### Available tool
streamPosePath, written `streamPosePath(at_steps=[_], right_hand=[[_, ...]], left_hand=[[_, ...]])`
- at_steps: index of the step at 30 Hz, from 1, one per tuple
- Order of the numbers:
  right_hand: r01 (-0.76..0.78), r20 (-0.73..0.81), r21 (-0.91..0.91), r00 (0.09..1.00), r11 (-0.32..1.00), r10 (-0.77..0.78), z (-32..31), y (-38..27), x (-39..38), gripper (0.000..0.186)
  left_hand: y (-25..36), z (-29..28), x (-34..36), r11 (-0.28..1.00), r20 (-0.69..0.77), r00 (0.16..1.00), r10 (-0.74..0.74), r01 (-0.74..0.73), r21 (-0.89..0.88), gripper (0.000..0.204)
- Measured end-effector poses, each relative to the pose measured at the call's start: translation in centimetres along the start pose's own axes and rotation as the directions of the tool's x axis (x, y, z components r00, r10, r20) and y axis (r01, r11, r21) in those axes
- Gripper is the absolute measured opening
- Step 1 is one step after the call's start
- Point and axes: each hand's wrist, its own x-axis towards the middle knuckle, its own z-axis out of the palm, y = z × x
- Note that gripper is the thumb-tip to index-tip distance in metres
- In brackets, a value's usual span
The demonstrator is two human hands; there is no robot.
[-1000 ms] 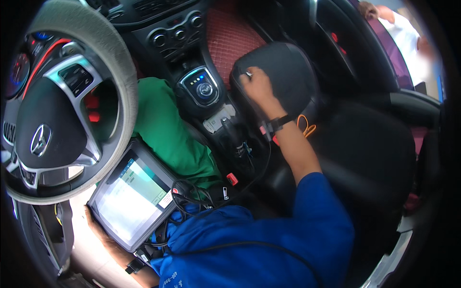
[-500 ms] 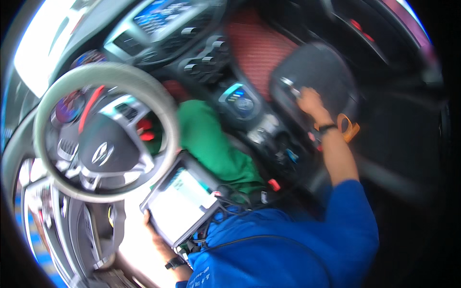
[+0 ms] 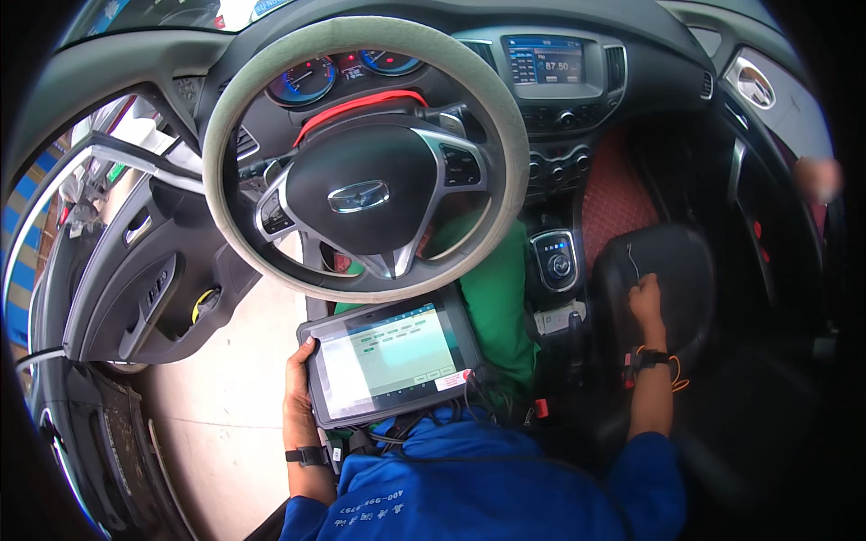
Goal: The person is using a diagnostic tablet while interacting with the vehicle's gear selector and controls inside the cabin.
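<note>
A black-framed tablet [image 3: 388, 356] with a lit screen lies on my lap beneath the steering wheel. My left hand [image 3: 299, 370] grips its left edge, the thumb on the frame and the other fingers mostly hidden. Out to the right, my right hand [image 3: 646, 305] is closed over the black padded seat [image 3: 672, 270]. A thin, pale, wire-like piece [image 3: 633, 259] sticks out from its fingers; what kind of thing it is I cannot make out. Black cables [image 3: 483, 383] bunch up at the tablet's lower right corner.
The light-covered steering wheel [image 3: 519, 162] stands close above the tablet. Right of it are the lit dashboard screen [image 3: 546, 65] and the gear selector [image 3: 556, 260]. A red buckle [image 3: 541, 408] sits beside my hip. At the left, the car door [image 3: 153, 279] stands open.
The view has swung round and sharpened, bringing the wheel and dashboard upright. My left hand still holds the tablet, and my right hand is still over the black seat.
</note>
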Motion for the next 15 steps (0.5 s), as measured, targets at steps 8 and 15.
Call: streamPosePath(at_steps=[8,15], right_hand=[[-0.020,-0.170,-0.178,0.985,0.984,-0.011,-1.0,-4.8,-0.8,0.022],[-0.324,-0.212,-0.376,0.942,0.868,0.260,-3.9,1.9,-2.6,0.028]], left_hand=[[-0.4,-0.3,-0.2,1.000,0.015,1.000,0.008,-0.008,-0.017,0.059],[0.3,1.2,-0.6,0.999,0.009,0.999,-0.041,0.041,-0.029,0.054]])
